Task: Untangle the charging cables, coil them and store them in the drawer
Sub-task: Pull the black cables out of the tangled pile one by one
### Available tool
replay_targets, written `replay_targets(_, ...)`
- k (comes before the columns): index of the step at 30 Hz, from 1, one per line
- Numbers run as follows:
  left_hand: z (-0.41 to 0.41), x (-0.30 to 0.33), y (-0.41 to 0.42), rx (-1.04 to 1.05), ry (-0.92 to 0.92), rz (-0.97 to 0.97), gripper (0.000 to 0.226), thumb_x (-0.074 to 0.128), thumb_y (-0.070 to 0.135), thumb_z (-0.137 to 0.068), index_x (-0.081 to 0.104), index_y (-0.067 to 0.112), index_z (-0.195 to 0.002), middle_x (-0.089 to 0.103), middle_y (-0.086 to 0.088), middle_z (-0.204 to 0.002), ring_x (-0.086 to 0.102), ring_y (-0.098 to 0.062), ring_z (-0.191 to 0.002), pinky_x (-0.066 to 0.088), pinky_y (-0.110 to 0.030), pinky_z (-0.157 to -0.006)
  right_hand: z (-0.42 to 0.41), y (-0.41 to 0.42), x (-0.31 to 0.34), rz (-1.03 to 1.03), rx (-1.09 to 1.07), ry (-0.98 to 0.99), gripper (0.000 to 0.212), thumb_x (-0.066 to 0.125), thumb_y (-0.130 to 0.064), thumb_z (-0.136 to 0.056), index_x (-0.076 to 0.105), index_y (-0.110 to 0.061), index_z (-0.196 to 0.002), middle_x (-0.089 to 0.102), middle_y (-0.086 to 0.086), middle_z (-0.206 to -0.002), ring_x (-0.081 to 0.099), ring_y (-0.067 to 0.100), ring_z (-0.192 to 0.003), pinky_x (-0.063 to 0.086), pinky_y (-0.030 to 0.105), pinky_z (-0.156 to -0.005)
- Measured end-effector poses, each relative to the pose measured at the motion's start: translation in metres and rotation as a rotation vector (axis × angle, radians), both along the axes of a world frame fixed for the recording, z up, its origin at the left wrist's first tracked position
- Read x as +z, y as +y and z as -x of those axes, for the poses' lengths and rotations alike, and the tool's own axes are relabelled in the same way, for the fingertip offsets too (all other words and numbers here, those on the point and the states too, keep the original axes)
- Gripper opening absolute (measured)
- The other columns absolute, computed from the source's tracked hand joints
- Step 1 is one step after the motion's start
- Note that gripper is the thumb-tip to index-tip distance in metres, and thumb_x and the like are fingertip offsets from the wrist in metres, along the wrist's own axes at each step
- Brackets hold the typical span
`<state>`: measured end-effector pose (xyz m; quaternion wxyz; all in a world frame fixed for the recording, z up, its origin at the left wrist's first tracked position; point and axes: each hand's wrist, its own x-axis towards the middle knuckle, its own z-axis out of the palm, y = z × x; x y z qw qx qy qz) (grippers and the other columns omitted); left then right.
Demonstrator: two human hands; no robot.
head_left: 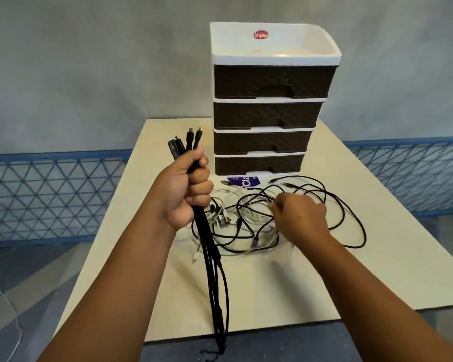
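Cream table (pixel 272 283), near edge bare, plenty room in front. Drawers (pixel 267 113) at back, all closed. Left hand (pixel 186 189) fisted tight round black bundle (pixel 212 257), plugs poking up, tails hanging past near edge. Right hand (pixel 298 215) down in tangle (pixel 259 220), fingers curled, pinching strand. Tangle sits between drawers and hands, just right of bundle.

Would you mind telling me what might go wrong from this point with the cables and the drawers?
1. The right hand pinches a strand inside the tangled pile of black and white cables; pulling may tighten knots.
2. The bundle of black cables gripped by the left hand hangs past the cream table edge and may snag.
3. All four dark brown woven-pattern drawers look closed, and both hands are occupied.
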<state>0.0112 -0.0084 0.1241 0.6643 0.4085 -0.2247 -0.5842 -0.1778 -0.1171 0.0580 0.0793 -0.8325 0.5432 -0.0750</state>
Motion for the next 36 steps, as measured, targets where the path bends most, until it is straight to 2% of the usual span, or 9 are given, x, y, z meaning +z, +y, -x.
replay_targets(5, -0.009, -0.007, -0.018, -0.077, -0.028, -0.092, 0.028, 0.044, 0.032, -0.099, 0.056, 0.016, -0.081, 0.02, 0.011, -0.043, 0.018, -0.001, -0.033, 0.012, -0.013, -0.031, -0.009, -0.01, 0.066, -0.141, -0.012, -0.831, 0.017, 0.049, -0.03, -0.101, 0.059, -0.018, -0.094, 0.062, 0.001, -0.075, 0.057, 0.015, -0.069, 0.048, 0.03, -0.061)
replay_targets(8, -0.001, -0.006, -0.026, -0.132, -0.081, -0.118, 0.039, 0.046, 0.044, -0.098, 0.066, 0.01, -0.095, 0.019, 0.01, -0.047, 0.016, -0.001, -0.036, 0.012, -0.014, -0.032, -0.013, 0.012, 0.106, -0.186, 0.163, -1.09, 0.012, 0.051, -0.023, -0.101, 0.058, -0.017, -0.093, 0.054, -0.004, -0.059, 0.049, 0.009, -0.054, 0.044, 0.019, -0.05)
replay_targets(10, 0.006, -0.006, -0.029, -0.156, -0.092, -0.102, 0.051, 0.047, 0.057, -0.092, 0.069, 0.012, -0.099, 0.017, 0.01, -0.049, 0.014, -0.002, -0.038, 0.01, -0.016, -0.035, -0.019, 0.029, 0.11, -0.239, 0.271, -1.072, 0.011, 0.052, -0.022, -0.1, 0.058, -0.016, -0.092, 0.053, -0.009, -0.056, 0.048, 0.009, -0.052, 0.043, 0.02, -0.049)
replay_targets(13, 0.011, -0.006, -0.033, -0.157, -0.063, -0.043, 0.05, 0.051, 0.064, -0.084, 0.069, 0.018, -0.088, 0.018, 0.01, -0.049, 0.014, -0.001, -0.039, 0.011, -0.015, -0.035, -0.029, 0.051, 0.088, -0.322, 0.354, -1.016, 0.012, 0.056, -0.02, -0.098, 0.058, -0.019, -0.087, 0.052, -0.014, -0.055, 0.046, 0.006, -0.052, 0.042, 0.028, -0.05)
replay_targets(18, 0.005, -0.007, -0.036, -0.02, 0.008, 0.013, 0.034, 0.061, 0.045, -0.08, 0.071, 0.014, -0.091, 0.018, 0.01, -0.047, 0.015, -0.001, -0.036, 0.01, -0.015, -0.035, -0.032, 0.082, 0.035, -0.215, 0.387, -0.859, 0.015, 0.059, -0.026, -0.096, 0.052, -0.024, -0.082, 0.051, -0.008, -0.062, 0.042, 0.006, -0.055, 0.036, 0.027, -0.052)
replay_targets(21, -0.001, -0.011, -0.037, 0.053, 0.042, 0.043, 0.025, 0.056, 0.037, -0.09, 0.071, 0.017, -0.086, 0.017, 0.01, -0.049, 0.016, -0.001, -0.036, 0.011, -0.015, -0.035, -0.029, 0.094, 0.022, -0.252, 0.422, -0.752, 0.018, 0.057, -0.029, -0.096, 0.047, -0.031, -0.081, 0.05, -0.01, -0.061, 0.042, 0.009, -0.056, 0.031, 0.023, -0.052)
replay_targets(24, -0.007, -0.014, -0.037, 0.108, 0.013, 0.048, 0.031, 0.051, 0.038, -0.096, 0.074, 0.02, -0.086, 0.017, 0.01, -0.051, 0.016, -0.002, -0.038, 0.01, -0.017, -0.037, -0.027, 0.096, 0.012, -0.311, 0.432, -0.678, 0.023, 0.056, -0.032, -0.097, 0.045, -0.04, -0.078, 0.051, -0.014, -0.061, 0.043, 0.009, -0.057, 0.032, 0.024, -0.054)
replay_targets(27, -0.008, -0.017, -0.038, 0.166, -0.056, 0.05, 0.033, 0.052, 0.043, -0.095, 0.076, 0.022, -0.087, 0.02, 0.009, -0.053, 0.017, -0.003, -0.041, 0.014, -0.017, -0.037, -0.026, 0.094, 0.005, -0.357, 0.418, -0.673, 0.021, 0.056, -0.032, -0.096, 0.045, -0.038, -0.08, 0.05, -0.012, -0.063, 0.043, 0.008, -0.059, 0.033, 0.025, -0.056)
replay_targets(36, -0.016, -0.013, -0.037, 0.264, -0.011, 0.097, 0.036, 0.052, 0.045, -0.094, 0.071, 0.014, -0.101, 0.036, 0.008, -0.06, 0.024, -0.003, -0.043, 0.023, -0.016, -0.037, -0.026, 0.103, -0.025, -0.475, 0.41, -0.583, 0.018, 0.054, -0.035, -0.095, 0.043, -0.037, -0.081, 0.054, -0.011, -0.07, 0.047, 0.007, -0.064, 0.038, 0.024, -0.061)
